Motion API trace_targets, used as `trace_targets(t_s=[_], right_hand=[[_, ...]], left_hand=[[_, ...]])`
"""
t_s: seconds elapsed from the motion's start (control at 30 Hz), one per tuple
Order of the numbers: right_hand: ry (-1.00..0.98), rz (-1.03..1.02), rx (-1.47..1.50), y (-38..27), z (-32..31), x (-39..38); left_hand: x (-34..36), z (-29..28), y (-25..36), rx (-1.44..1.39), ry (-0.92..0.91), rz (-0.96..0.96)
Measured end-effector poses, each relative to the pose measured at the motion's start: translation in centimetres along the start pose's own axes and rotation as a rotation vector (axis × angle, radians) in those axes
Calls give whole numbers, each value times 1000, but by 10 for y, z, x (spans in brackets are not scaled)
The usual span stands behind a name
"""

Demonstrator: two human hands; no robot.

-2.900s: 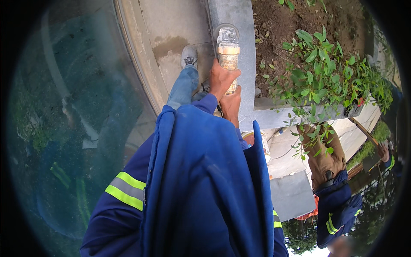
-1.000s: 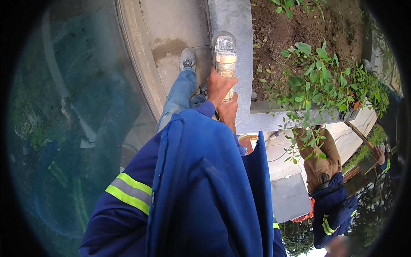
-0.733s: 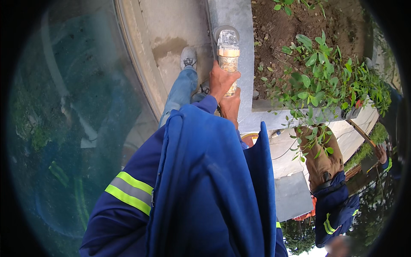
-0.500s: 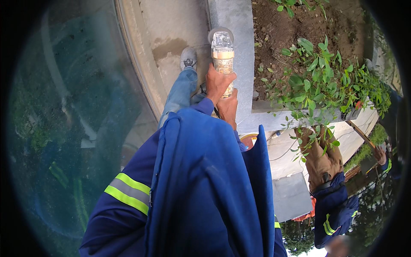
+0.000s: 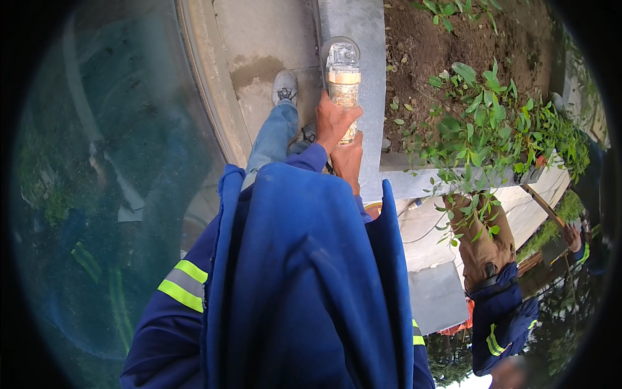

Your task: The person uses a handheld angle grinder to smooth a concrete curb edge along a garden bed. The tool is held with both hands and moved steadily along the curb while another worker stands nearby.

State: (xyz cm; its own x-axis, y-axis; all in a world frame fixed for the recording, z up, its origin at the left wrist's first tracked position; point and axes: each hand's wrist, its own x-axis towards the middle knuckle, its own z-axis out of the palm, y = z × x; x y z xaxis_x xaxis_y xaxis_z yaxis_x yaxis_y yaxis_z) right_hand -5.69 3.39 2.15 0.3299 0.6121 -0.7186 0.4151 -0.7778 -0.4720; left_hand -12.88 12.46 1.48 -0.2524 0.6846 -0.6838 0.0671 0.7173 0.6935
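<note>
Left fingers (image 5: 354, 113) — clamped round grinder (image 5: 343, 93) | right fingers (image 5: 357, 139) — clamped on its rear | disc (image 5: 327, 49) at grey ledge (image 5: 371, 84)

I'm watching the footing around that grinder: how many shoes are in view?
2. A grey shoe on the paving, left of the grinder, and a second shoe, partly hidden, lower in the picture. Those under the brown trousers may be hidden behind the planter.

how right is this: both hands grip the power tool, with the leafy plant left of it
Wrong side: the head view shows the leafy plant right of the power tool. The left hand and right hand do grip the power tool.
</note>
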Motion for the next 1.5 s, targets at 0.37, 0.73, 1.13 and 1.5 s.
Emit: trace_targets(t_s=[0.37,0.73,1.13,1.5], right_hand=[[21,43,11,3,3,-8],[24,35,15,-11,3,-6],[28,49,8,-9,3,-4],[23,49,9,-10,2,-2]], left_hand=[[5,2,-20,45,-41,28],[8,-1,-18,42,-25,-13],[7,-2,-14,47,-52,-28],[4,-1,-8,62,-38,-39]])
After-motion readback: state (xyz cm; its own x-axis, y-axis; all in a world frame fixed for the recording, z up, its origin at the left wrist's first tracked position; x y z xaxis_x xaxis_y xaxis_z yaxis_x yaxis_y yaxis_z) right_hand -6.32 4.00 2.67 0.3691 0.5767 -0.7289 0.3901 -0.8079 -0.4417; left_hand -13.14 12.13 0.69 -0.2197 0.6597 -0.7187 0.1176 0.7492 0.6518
